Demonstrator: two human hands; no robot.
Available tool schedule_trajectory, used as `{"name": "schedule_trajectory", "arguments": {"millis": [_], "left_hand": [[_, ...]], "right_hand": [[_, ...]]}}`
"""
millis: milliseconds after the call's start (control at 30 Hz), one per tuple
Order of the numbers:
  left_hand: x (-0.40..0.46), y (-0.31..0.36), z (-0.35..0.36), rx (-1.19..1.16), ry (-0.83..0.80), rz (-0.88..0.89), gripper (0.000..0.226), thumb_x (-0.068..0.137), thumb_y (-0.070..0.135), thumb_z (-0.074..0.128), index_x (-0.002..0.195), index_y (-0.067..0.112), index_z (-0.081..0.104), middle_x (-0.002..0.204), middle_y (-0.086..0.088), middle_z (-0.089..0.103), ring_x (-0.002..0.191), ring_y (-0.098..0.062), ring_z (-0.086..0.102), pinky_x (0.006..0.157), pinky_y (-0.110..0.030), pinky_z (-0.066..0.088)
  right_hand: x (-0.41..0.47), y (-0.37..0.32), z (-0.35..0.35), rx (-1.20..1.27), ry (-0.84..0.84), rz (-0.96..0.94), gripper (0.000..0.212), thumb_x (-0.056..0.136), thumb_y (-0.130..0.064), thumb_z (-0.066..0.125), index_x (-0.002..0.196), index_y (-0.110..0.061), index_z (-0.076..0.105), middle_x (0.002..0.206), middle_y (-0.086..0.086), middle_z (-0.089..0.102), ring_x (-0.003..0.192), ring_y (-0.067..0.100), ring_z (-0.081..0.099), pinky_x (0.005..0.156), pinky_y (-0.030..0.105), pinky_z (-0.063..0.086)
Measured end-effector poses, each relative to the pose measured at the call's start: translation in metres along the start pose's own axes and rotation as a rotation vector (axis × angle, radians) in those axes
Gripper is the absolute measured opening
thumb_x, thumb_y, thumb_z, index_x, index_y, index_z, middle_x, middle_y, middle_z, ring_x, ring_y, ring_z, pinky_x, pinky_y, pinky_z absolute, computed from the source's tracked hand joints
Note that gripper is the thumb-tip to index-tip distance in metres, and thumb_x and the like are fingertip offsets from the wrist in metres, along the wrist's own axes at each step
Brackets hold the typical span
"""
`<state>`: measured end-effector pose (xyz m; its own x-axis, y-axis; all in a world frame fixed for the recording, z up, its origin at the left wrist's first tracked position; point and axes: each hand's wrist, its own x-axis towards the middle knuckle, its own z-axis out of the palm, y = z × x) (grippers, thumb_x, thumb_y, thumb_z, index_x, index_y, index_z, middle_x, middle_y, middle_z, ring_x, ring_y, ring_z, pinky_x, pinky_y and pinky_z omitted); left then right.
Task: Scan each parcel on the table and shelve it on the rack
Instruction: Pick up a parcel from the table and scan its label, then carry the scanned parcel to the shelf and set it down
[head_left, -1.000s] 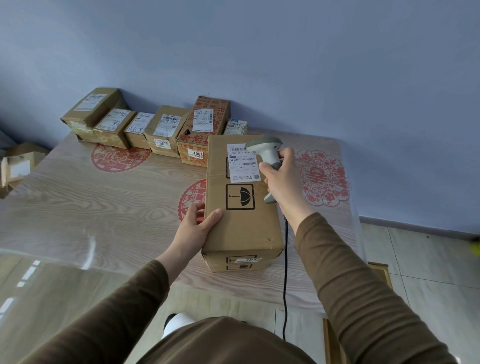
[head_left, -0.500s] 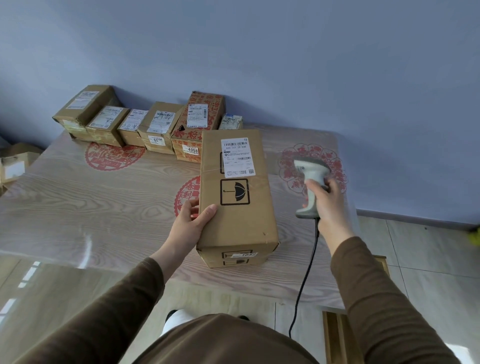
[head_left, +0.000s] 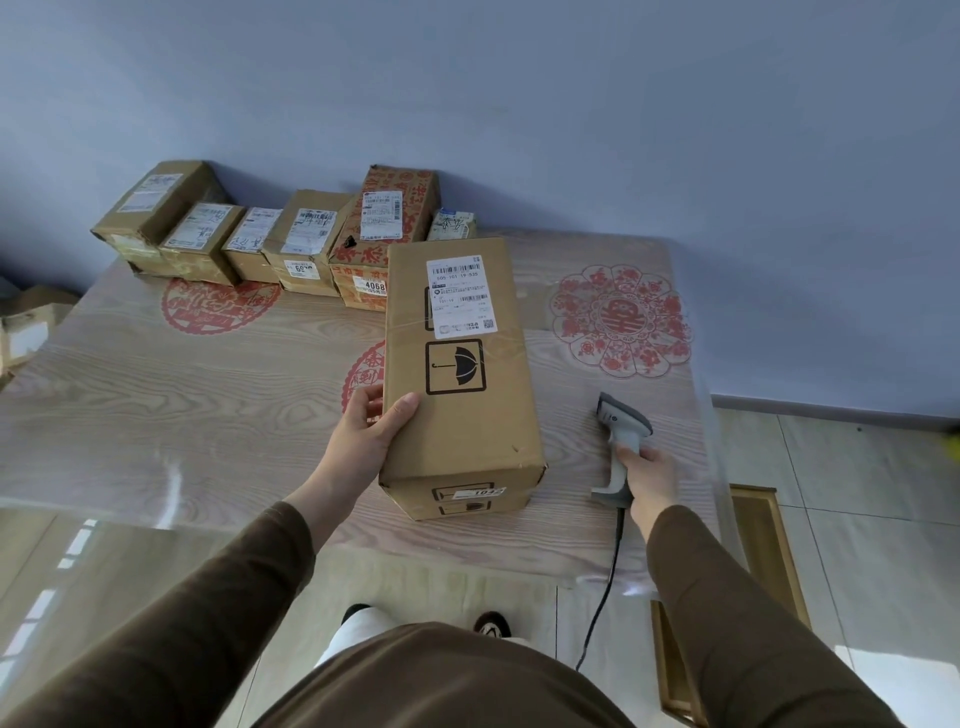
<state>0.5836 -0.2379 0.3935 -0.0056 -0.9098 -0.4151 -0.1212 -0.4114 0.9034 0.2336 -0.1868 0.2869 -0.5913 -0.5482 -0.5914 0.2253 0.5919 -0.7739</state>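
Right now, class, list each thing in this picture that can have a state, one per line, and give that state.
Long parcel: lying flat on the table, sealed, label up.
Scanner: lowered to the table, right of the parcel.
Left hand: grips the parcel's left edge.
Right hand: holds the scanner's handle.
Row of parcels: closed, at the table's far edge.
Table: under a clear cover.

A long cardboard parcel (head_left: 460, 374) lay lengthwise on the wood-grain table (head_left: 182, 405), white shipping label and umbrella mark facing up, with the left hand (head_left: 371, 431) gripping its left edge, thumb on top. Just to its right, the right hand (head_left: 647, 475) held the handle of a grey corded scanner (head_left: 621, 441), which was low over the tabletop. Six smaller parcels (head_left: 306, 241) stood in a row along the far edge by the blue wall (head_left: 571, 104).
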Motion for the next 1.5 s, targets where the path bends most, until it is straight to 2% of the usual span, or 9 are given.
{"name": "schedule_trajectory", "arguments": {"millis": [67,133,200,300,467,967,1067,1200,1500], "left_hand": [[-0.002,0.001,0.0,-0.002,-0.004,-0.005,0.062,0.082,0.061,0.074,0.131,0.029,0.054,0.127,-0.004,0.065,0.11,-0.021,0.069,0.085,-0.034,0.058],[-0.004,0.002,0.001,-0.013,-0.005,-0.008,0.063,0.081,0.06,0.074,0.132,0.028,0.055,0.127,-0.004,0.065,0.11,-0.021,0.069,0.081,-0.031,0.057],[-0.005,0.003,0.003,-0.025,-0.006,-0.01,0.062,0.082,0.059,0.073,0.133,0.028,0.055,0.127,-0.003,0.065,0.11,-0.02,0.069,0.078,-0.029,0.056],[-0.008,0.004,0.004,-0.061,-0.001,-0.012,0.063,0.08,0.058,0.075,0.133,0.029,0.056,0.128,-0.003,0.067,0.109,-0.018,0.07,0.075,-0.026,0.055],[-0.015,0.004,0.008,-0.112,-0.052,-0.015,0.051,0.095,0.049,0.065,0.143,0.037,0.053,0.129,0.007,0.07,0.114,-0.013,0.069,0.084,-0.027,0.054],[-0.073,0.0,-0.05,-0.209,-0.011,0.015,0.053,0.1,0.045,0.061,0.149,0.046,0.042,0.127,0.015,0.071,0.113,-0.01,0.07,0.091,-0.029,0.053],[-0.101,-0.003,-0.09,-0.249,0.068,0.04,0.051,0.1,0.044,0.06,0.148,0.046,0.043,0.127,0.014,0.071,0.114,-0.011,0.069,0.092,-0.03,0.054],[-0.156,-0.016,-0.159,-0.321,0.194,0.08,0.044,0.102,0.039,0.059,0.143,0.047,0.046,0.124,0.014,0.073,0.11,-0.011,0.071,0.088,-0.027,0.057],[-0.342,-0.087,-0.346,-0.419,0.541,0.142,0.052,0.1,0.041,0.062,0.148,0.046,0.043,0.127,0.011,0.072,0.114,-0.016,0.071,0.09,-0.033,0.057]], "right_hand": [[-0.001,0.002,0.005,-0.098,0.079,-0.014,0.016,0.088,-0.023,0.07,0.081,-0.008,0.07,0.099,0.027,0.073,0.086,0.034,0.069,0.079,0.046,0.054],[-0.01,-0.005,0.014,-0.292,0.157,-0.038,0.038,0.078,-0.044,0.069,0.101,-0.013,0.071,0.116,0.02,0.07,0.115,0.04,0.061,0.099,0.054,0.051],[-0.035,-0.025,0.027,-0.328,0.169,-0.152,0.042,0.089,-0.031,0.074,0.123,-0.01,0.065,0.129,0.016,0.063,0.131,0.04,0.049,0.111,0.05,0.04],[-0.08,-0.05,0.054,-0.118,-0.067,-0.338,0.032,0.1,-0.022,0.066,0.131,-0.016,0.061,0.124,-0.002,0.062,0.127,0.026,0.056,0.109,0.043,0.044],[-0.133,-0.071,0.081,0.002,-0.489,-0.259,0.059,0.105,-0.054,0.051,0.157,-0.028,0.041,0.146,-0.018,0.049,0.135,0.004,0.045,0.113,0.031,0.035],[-0.196,-0.061,0.12,0.023,-0.651,-0.325,0.053,0.097,-0.037,0.072,0.144,-0.045,0.049,0.138,-0.015,0.065,0.122,0.009,0.066,0.108,0.042,0.053],[-0.233,-0.059,0.147,-0.009,-0.741,-0.362,0.043,0.099,-0.034,0.07,0.134,-0.05,0.052,0.126,-0.028,0.068,0.111,-0.004,0.068,0.093,0.026,0.058],[-0.302,-0.042,0.188,-0.084,-0.854,-0.363,0.054,0.096,-0.038,0.073,0.146,-0.039,0.053,0.132,-0.009,0.07,0.118,0.016,0.069,0.103,0.047,0.057],[-0.528,0.053,0.275,-0.2,-1.214,-0.406,0.056,0.098,-0.035,0.07,0.15,-0.04,0.047,0.131,-0.008,0.071,0.118,0.018,0.07,0.102,0.046,0.057]]}}
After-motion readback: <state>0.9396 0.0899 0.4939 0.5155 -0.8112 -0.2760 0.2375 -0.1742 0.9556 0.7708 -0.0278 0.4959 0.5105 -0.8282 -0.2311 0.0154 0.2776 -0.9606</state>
